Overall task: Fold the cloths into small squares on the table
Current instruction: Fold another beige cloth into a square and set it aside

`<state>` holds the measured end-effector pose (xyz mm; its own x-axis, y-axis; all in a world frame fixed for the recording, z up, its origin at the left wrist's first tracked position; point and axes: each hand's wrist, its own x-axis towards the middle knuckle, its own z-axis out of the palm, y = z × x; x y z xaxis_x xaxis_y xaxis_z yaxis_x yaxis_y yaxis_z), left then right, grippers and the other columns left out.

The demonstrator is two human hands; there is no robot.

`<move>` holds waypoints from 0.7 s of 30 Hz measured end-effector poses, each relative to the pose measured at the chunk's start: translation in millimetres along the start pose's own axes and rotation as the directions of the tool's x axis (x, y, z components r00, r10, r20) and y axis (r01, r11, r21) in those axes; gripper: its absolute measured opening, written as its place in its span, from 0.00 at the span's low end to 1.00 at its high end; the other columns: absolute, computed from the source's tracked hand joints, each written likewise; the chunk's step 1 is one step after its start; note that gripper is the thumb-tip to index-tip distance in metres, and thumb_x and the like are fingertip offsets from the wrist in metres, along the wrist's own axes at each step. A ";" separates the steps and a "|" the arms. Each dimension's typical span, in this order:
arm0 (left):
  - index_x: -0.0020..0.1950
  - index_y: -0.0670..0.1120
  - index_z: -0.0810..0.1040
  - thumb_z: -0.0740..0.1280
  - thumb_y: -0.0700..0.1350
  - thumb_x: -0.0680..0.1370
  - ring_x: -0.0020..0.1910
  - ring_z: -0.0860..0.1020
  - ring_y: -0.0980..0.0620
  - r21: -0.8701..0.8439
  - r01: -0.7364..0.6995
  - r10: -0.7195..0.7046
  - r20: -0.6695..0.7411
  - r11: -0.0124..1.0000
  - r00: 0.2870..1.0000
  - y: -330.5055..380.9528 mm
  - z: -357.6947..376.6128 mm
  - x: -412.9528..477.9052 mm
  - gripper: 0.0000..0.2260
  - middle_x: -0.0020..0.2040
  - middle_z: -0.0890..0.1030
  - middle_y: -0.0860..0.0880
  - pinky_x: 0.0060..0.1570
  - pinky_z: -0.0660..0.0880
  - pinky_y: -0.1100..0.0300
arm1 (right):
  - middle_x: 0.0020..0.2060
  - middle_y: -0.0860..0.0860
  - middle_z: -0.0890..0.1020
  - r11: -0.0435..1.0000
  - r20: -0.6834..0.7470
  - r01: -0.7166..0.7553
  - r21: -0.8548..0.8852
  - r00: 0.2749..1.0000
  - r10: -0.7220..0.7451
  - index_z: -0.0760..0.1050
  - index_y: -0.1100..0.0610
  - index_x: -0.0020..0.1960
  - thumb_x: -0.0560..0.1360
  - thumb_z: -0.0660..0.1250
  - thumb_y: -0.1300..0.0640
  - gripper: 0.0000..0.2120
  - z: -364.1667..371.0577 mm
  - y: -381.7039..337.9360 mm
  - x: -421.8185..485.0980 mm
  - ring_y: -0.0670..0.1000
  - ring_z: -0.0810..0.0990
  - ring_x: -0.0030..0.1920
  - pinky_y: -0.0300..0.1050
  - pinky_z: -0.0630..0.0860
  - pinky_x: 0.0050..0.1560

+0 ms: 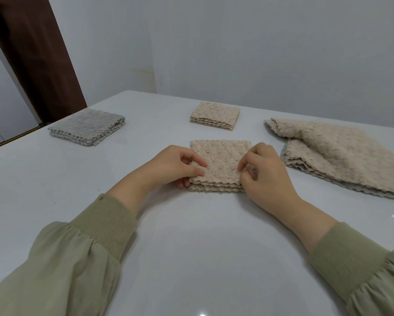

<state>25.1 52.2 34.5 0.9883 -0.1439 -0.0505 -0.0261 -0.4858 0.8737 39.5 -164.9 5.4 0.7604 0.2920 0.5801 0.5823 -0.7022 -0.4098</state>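
Note:
A beige textured cloth (221,160), folded into a small thick square, lies on the white table (191,236) in front of me. My left hand (175,166) pinches its near left corner between thumb and fingers. On the other side, my right hand (263,169) pinches the near right corner with curled fingers. A second beige cloth (215,115) sits folded into a small square farther back. At the far left lies a folded grey cloth (88,127). A pile of larger beige and grey cloths (342,156), only loosely laid, spreads at the right.
The table's left edge (13,139) runs beside a dark brown door frame (38,53). A pale wall stands right behind the table's far edge. Bare tabletop stretches between me and the cloth.

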 end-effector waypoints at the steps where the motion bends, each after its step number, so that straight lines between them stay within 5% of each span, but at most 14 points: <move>1: 0.47 0.46 0.82 0.72 0.38 0.73 0.23 0.74 0.55 -0.030 0.004 -0.004 0.003 1.000 1.000 0.1 -0.6 0.4 0.05 0.22 0.67 0.56 0.28 0.74 0.62 | 0.39 0.49 0.72 0.999 0.005 0.035 0.030 0.999 -0.035 0.77 0.58 0.37 0.66 0.60 0.62 0.07 -0.2 -1.8 -0.6 0.51 0.69 0.43 0.43 0.66 0.44; 8: 0.48 0.43 0.80 0.71 0.36 0.73 0.23 0.77 0.54 -0.157 0.095 -0.088 0.047 0.983 0.995 2.1 0.7 -0.4 0.06 0.24 0.72 0.53 0.27 0.76 0.65 | 0.42 0.49 0.75 0.971 0.174 0.240 -0.003 0.956 -0.236 0.78 0.55 0.44 0.68 0.67 0.48 0.11 0.2 -6.7 -1.0 0.51 0.72 0.45 0.44 0.69 0.48; 12: 0.46 0.45 0.81 0.73 0.38 0.72 0.22 0.75 0.55 -0.009 0.072 -0.072 0.009 0.997 0.997 2.4 1.7 -2.1 0.05 0.25 0.71 0.53 0.25 0.73 0.65 | 0.39 0.49 0.77 0.947 0.214 0.313 -0.080 0.933 -0.290 0.78 0.55 0.43 0.67 0.68 0.53 0.07 3.5 -5.6 -1.2 0.52 0.73 0.42 0.48 0.71 0.44; 17: 0.43 0.51 0.83 0.76 0.45 0.68 0.34 0.71 0.61 0.448 -0.164 0.229 -0.094 0.879 0.969 5.6 4.2 -4.6 0.06 0.35 0.72 0.57 0.38 0.67 0.68 | 0.35 0.50 0.79 0.929 0.223 0.361 -0.082 0.915 -0.336 0.82 0.56 0.40 0.70 0.66 0.55 0.07 2.5 -6.1 -0.6 0.53 0.75 0.39 0.47 0.72 0.42; 21: 0.40 0.51 0.82 0.75 0.47 0.68 0.44 0.73 0.59 0.516 -0.369 0.397 0.060 0.773 0.916 7.7 12.9 -9.2 0.04 0.41 0.76 0.56 0.47 0.70 0.63 | 0.32 0.50 0.76 0.899 0.215 0.419 -0.131 0.897 -0.387 0.82 0.56 0.36 0.72 0.62 0.54 0.12 0.7 -5.8 1.0 0.53 0.73 0.37 0.48 0.71 0.39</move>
<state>13.9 38.7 35.5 0.8856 -0.3764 0.2721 -0.4626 -0.7670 0.4446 37.1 -160.1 7.8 0.5186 0.6728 0.5277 0.8041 -0.5936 -0.0334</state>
